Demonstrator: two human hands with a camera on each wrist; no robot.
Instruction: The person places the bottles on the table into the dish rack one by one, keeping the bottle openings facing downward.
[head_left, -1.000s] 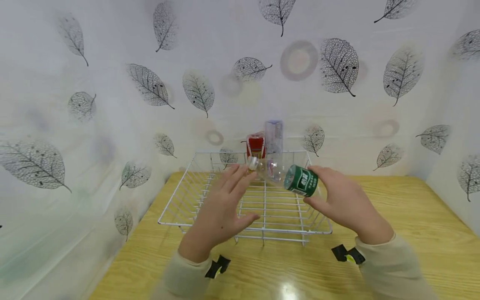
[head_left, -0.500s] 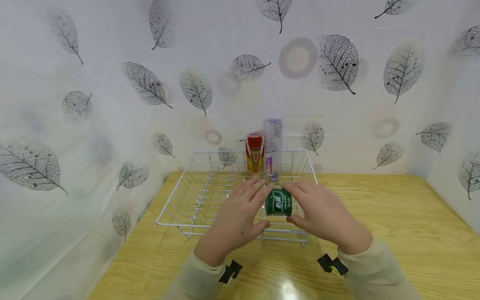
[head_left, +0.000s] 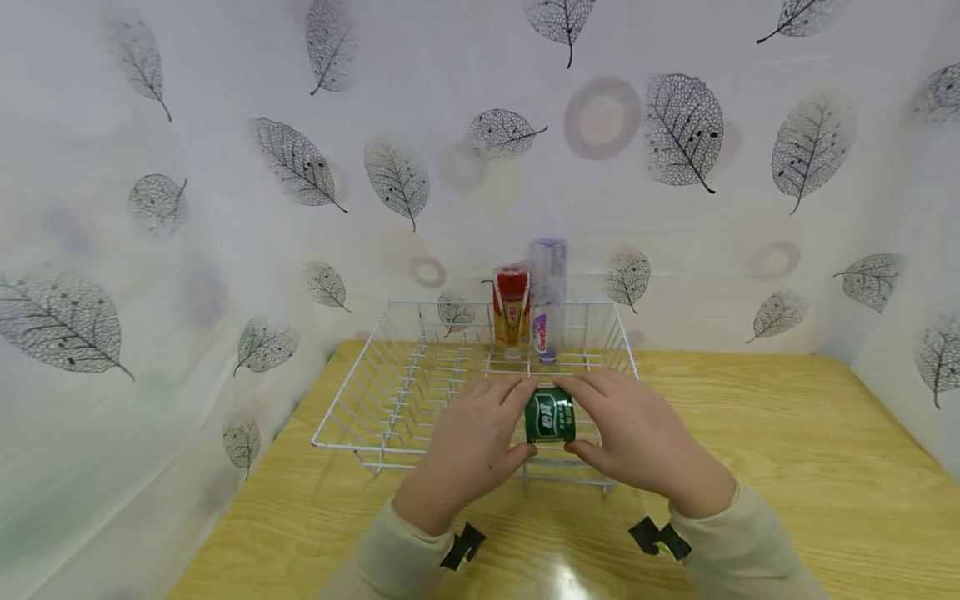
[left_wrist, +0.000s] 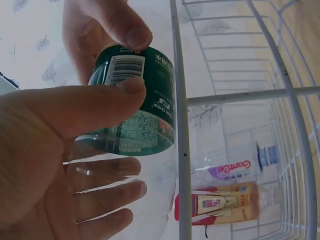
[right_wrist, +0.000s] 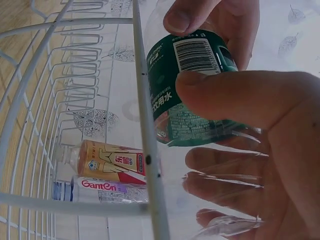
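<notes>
A clear plastic bottle with a green label [head_left: 550, 415] lies sideways between my two hands, above the front of a white wire dish rack [left_wrist: 183, 150]. My left hand [head_left: 468, 446] grips one end of it, thumb on the near side and fingers behind. On the other end, my right hand [head_left: 645, 429] holds it the same way, its thumb across the label by the barcode in the right wrist view. The hands cover both ends of the bottle.
Toward the rack's back, a red and yellow drink bottle [head_left: 512, 312] and a clear bottle with a purple label [head_left: 548, 300] stand cap down, side by side. A leaf-patterned sheet [head_left: 465, 67] hangs behind the wooden table [head_left: 750, 433].
The green-labelled bottle has turned from slanting to level and come down nearer me. My right hand has moved left, and both hands have drawn together around the bottle.
</notes>
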